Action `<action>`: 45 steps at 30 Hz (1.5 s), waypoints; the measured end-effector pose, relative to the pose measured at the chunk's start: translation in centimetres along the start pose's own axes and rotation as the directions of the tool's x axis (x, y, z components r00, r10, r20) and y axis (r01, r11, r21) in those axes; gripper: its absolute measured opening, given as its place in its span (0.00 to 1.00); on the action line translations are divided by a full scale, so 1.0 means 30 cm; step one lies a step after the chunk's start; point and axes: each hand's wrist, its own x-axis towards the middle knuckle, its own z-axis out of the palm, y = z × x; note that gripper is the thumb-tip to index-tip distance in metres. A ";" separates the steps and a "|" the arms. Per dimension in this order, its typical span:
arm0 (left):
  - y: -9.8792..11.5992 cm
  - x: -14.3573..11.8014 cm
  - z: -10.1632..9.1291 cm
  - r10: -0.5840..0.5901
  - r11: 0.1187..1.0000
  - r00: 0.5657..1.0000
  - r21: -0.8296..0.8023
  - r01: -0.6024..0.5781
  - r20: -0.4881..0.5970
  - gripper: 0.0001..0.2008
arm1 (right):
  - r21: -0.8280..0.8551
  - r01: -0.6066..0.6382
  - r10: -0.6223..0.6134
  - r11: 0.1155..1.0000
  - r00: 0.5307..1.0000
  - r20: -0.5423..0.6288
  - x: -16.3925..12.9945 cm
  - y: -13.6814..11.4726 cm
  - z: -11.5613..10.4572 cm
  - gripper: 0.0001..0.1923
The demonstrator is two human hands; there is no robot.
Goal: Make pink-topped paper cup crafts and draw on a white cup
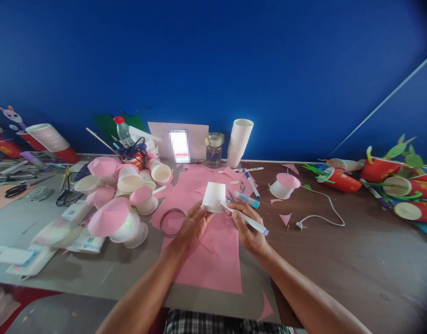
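A white paper cup (214, 196) is held up over the pink paper sheets (213, 271), its side facing me. My left hand (195, 226) grips the cup at its lower left, thumb in front. Between the fingers of my right hand (248, 227) is a white marker pen (250, 218) with a bluish end. The pen's tip is at the cup's right side; whether it touches cannot be made out. Left of my left hand lies a roll of tape (172, 222). A glue stick (247, 200) lies just beyond my right hand.
Several cups with pink paper tops (109, 217) crowd the left. A tall cup stack (240, 141), a glass jar (214, 149) and a blurred bright screen (179, 146) stand at the back. A white cable (333, 204) and red cups (342, 180) lie to the right.
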 end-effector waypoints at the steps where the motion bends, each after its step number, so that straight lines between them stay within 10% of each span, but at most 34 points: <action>1: -0.001 0.001 -0.001 0.001 1.000 1.000 -0.005 -0.001 -0.002 0.13 | 0.004 -0.004 0.004 1.000 1.000 0.005 0.000 -0.001 0.000 0.10; 45: -0.034 0.017 -0.041 -0.011 0.999 0.999 -0.042 0.010 -0.039 0.10 | 0.082 -0.060 0.063 0.995 0.997 -0.038 0.001 -0.005 0.014 0.11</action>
